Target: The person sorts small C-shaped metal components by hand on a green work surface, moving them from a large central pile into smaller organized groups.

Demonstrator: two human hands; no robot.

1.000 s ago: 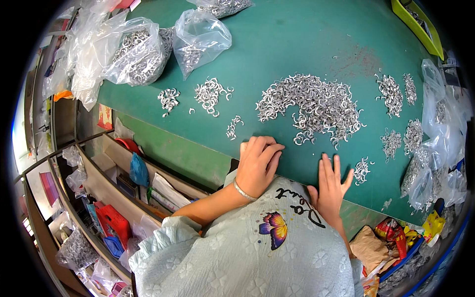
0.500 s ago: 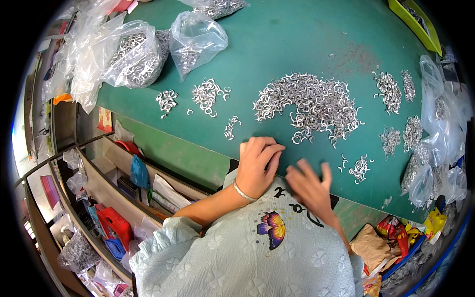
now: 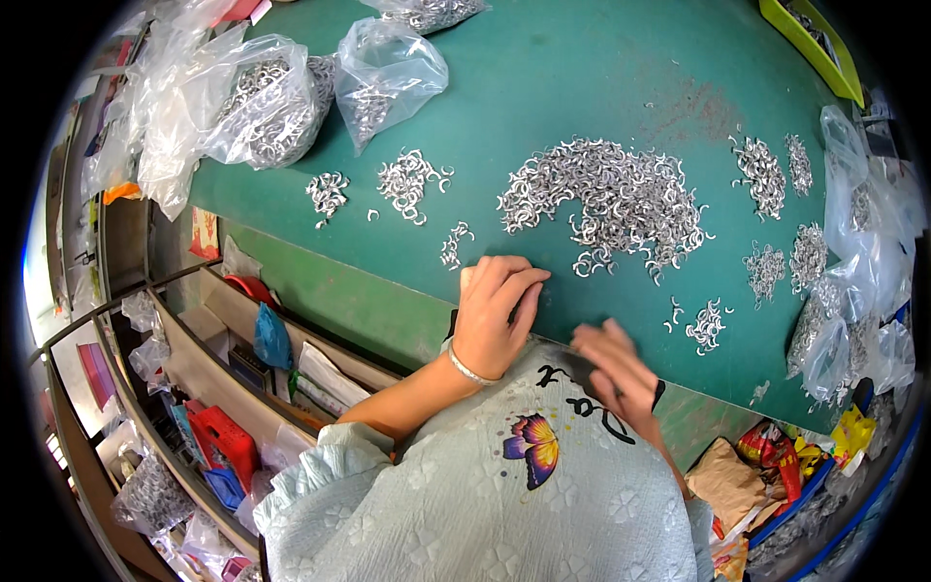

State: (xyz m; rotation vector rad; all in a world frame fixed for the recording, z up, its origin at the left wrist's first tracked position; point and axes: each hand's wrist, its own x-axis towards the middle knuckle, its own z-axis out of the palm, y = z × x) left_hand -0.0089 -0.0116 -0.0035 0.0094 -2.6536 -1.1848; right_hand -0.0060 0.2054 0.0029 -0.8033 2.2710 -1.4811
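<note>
My left hand point(image 3: 497, 315) rests at the near edge of the green table point(image 3: 407, 276), its fingers curled and pressed together; whatever they hold, if anything, is hidden. Just beyond its knuckles lies a small cluster of curved metal pieces point(image 3: 456, 244). To the right, my right hand point(image 3: 621, 369) hovers by the table edge over my lap, its fingers smeared by motion. A large heap of the same silvery C-shaped pieces point(image 3: 621, 199) spreads across the table ahead of both hands. Another little pile point(image 3: 707, 326) sits to the right of my right hand.
Two more piles point(image 3: 411, 182) point(image 3: 328, 194) lie at left, several at right, such as one pile point(image 3: 759, 177). Clear plastic bags of pieces point(image 3: 276, 112) stand far left, others point(image 3: 863, 252) far right. A yellow-green bin point(image 3: 819, 48) occupies the far right corner. Shelving point(image 3: 233, 388) flanks my left.
My left hand has shifted slightly left and away from me, toward the small cluster. My right hand has turned, its fingers now closer together and its thumb no longer sticking up.
</note>
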